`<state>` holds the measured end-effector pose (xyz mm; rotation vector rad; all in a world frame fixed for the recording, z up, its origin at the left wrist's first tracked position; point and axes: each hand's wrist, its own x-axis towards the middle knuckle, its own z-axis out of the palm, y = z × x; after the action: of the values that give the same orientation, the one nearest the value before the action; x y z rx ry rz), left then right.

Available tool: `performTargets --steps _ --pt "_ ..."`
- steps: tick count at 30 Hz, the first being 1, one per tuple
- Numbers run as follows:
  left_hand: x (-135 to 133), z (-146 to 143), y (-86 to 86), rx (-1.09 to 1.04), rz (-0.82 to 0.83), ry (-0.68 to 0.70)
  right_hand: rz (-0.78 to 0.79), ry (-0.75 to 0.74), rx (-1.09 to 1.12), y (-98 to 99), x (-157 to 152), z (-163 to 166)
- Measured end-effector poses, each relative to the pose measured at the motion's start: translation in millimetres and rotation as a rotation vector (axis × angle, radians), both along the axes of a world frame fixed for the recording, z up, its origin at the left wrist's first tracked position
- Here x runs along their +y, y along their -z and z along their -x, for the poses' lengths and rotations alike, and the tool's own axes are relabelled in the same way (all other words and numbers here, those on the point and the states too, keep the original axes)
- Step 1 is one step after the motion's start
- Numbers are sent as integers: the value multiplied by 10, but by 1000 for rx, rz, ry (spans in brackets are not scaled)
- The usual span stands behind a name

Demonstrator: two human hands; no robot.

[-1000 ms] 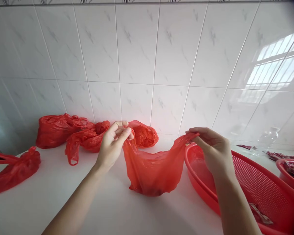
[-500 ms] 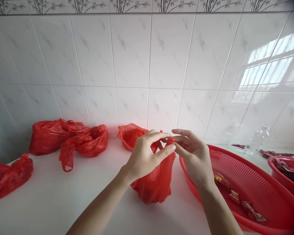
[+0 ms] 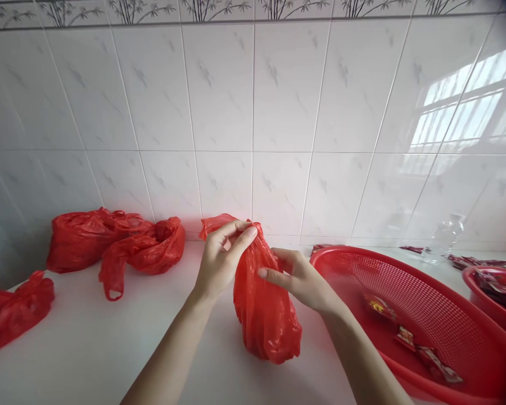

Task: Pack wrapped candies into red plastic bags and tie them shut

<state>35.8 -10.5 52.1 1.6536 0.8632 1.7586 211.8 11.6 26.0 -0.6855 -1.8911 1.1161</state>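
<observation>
Spanning below everything: flat white bench (image 3: 88, 349). Oval red perforated plastic basket (image 3: 405, 287) at right. Thin red plastic bag (image 3: 270, 326) hangs left of basket; base contact unclear. Change: top no longer stretched wide, now bunched, so mouth looks closed. Left hand (image 3: 220, 259) pinches the neck in its fingers; right hand (image 3: 306, 281) rests fingers on the side, grip unclear. Small wrapped packets (image 3: 405, 336) in basket.

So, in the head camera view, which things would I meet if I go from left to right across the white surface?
Red bag at the left edge → bulky red bag by the wall → red bag with a loop handle → left hand → held red bag → right hand → large red perforated basket.
</observation>
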Motion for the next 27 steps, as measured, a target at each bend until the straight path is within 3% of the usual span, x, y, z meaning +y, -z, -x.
performTargets --steps 5,12,16,20,27 --pt "61 116 55 -47 -16 -79 73 25 61 67 29 75" --pt "80 180 54 -89 -13 -80 -59 174 77 133 28 200" --pt "72 151 69 -87 -24 -66 -50 141 42 180 -8 289" --pt "44 157 62 -25 -10 -44 105 98 157 222 16 338" --pt "-26 443 6 224 -149 -188 389 163 555 291 203 275"
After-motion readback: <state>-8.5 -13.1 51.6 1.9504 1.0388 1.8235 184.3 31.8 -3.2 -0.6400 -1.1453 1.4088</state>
